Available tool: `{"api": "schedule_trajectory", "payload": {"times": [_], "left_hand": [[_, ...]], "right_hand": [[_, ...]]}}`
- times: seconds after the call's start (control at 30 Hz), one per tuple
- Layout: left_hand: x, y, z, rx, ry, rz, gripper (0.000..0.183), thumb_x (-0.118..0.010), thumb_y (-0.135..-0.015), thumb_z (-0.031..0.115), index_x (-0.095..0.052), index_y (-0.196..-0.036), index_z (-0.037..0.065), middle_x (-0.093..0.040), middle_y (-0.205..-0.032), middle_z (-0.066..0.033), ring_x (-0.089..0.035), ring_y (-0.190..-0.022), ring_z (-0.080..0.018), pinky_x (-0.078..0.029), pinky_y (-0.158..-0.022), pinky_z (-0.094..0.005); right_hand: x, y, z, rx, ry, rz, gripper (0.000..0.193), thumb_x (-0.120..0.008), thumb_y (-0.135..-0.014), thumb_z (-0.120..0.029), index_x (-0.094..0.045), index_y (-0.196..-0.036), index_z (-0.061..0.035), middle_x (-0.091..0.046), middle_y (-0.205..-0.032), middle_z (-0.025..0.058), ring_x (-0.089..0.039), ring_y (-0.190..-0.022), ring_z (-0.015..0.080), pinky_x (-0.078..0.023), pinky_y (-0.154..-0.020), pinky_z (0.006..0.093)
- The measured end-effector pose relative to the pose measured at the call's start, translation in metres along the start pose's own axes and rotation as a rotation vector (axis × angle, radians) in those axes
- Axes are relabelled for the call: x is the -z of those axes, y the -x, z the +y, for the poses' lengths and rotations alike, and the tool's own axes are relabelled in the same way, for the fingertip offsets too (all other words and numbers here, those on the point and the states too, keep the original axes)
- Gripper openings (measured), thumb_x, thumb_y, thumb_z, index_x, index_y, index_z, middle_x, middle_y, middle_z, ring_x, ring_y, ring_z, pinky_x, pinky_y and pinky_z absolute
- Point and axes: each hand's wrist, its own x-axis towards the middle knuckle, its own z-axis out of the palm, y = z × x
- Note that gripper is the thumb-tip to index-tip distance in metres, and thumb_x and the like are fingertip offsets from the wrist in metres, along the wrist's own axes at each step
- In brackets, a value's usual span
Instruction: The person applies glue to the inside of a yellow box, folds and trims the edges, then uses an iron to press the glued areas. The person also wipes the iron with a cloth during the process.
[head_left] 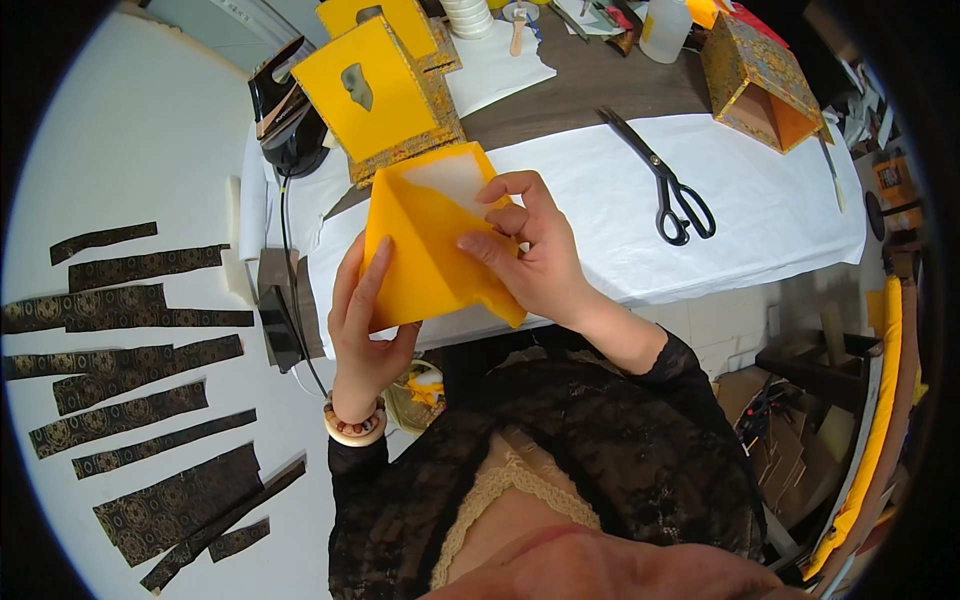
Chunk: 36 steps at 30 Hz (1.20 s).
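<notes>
Using the black scissors (657, 170) as datum. Yellow box (412, 285) is sitting in both hands, left of the scissors and lifted over the near edge of the bench (560, 95), open side up, tilting. Left hand (358, 320): grip is closing around the box's left wall, fingers lying along the outside, thumb under the lower edge. Right hand (548, 255): grip is half-curling at the right rim, thumb resting against the yellow cloth (445, 215) inside; can't tell if it's actually pinching. Cloth is running slantwise and leaving white lining (452, 178) bare near the far rim. Risks, my read: uneven pull from the right fingers could be skewing or creasing the cloth; a hard left squeeze could be bowing the wall, if it's thin board; a slack left grip could be letting the box twist. Far rim is sitting close to the yellow-fronted brocade box (375, 95), left of and beyond the scissors, so a forward shove could be knocking it. White sheet (770, 205) is lying under the scissors; snagging it could be dragging them along.
</notes>
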Motion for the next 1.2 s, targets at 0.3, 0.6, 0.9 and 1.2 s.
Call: {"api": "schedule_trajectory", "payload": {"times": [0.3,0.6,0.9,1.2], "left_hand": [[0.005,-0.008,0.004,0.080,0.067,-0.106,0.078,-0.075,-0.068,-0.012,-0.052,-0.140,0.009,-0.045,-0.144,-0.0189,-0.056,-0.124,-0.0372,-0.058,-0.091,-0.0393],[0.002,-0.028,0.003,0.285,-0.050,-0.364,0.078,-0.074,-0.070,-0.007,-0.052,-0.141,0.017,-0.049,-0.143,-0.0161,-0.055,-0.123,-0.0370,-0.051,-0.098,-0.0399],[-0.015,-0.050,0.004,-0.079,-0.316,-0.435,0.064,-0.082,-0.070,0.011,-0.059,-0.130,0.018,-0.030,-0.153,-0.0202,-0.042,-0.132,-0.0425,-0.044,-0.104,-0.0465],[-0.026,-0.045,-0.003,-0.084,-0.365,-0.409,0.044,-0.079,-0.075,0.016,-0.063,-0.115,0.018,-0.033,-0.150,-0.0213,-0.037,-0.134,-0.0428,-0.038,-0.106,-0.0491]], "right_hand": [[0.004,0.004,0.017,0.068,0.281,0.017,0.029,-0.069,-0.092,-0.009,-0.046,-0.110,-0.0040,-0.068,-0.071,0.0093,-0.067,-0.064,0.0158,-0.048,-0.057,0.0230],[0.008,0.015,0.064,0.034,0.465,-0.012,0.021,-0.061,-0.096,-0.008,-0.048,-0.111,-0.0034,-0.062,-0.063,0.0080,-0.063,-0.056,0.0171,-0.046,-0.053,0.0266],[0.008,0.015,0.070,-0.034,0.347,-0.005,0.023,-0.060,-0.095,-0.006,-0.045,-0.112,-0.0054,-0.058,-0.061,0.0083,-0.060,-0.053,0.0212,-0.042,-0.049,0.0308],[0.021,-0.003,0.053,0.228,0.461,-0.056,0.043,-0.043,-0.103,-0.025,-0.038,-0.140,-0.0032,-0.051,-0.133,0.0186,-0.047,-0.125,0.0360,-0.035,-0.104,0.0452]]}}
